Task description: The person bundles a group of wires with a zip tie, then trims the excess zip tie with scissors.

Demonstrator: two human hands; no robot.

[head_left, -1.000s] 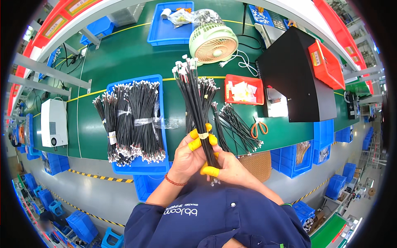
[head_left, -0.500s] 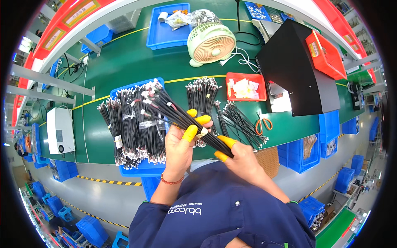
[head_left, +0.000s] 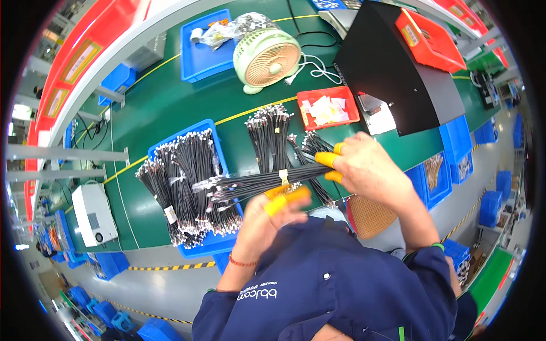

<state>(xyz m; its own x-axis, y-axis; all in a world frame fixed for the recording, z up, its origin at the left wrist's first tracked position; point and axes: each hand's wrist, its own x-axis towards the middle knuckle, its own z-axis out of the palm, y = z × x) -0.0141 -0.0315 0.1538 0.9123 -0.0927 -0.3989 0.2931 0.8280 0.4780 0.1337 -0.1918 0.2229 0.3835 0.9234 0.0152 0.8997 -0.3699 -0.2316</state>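
Green covers the long desk (head_left: 151,105), where a pale green fan (head_left: 267,59) stands near a black angular housing (head_left: 381,74). Above the desk's near side, the right hand (head_left: 369,170) pinches one end of a black cable bundle (head_left: 250,184) between its yellow-capped fingers (head_left: 326,159). Lying nearly level, the bundle wears a pale yellow band (head_left: 283,177), and its far end reaches over a blue tray (head_left: 213,246) filled with more black cables (head_left: 196,170). Just below the band, the left hand (head_left: 276,211) blurs; whether its fingers grip the bundle, I cannot tell. Beyond sits a red bin (head_left: 351,115) of white slips (head_left: 327,109)
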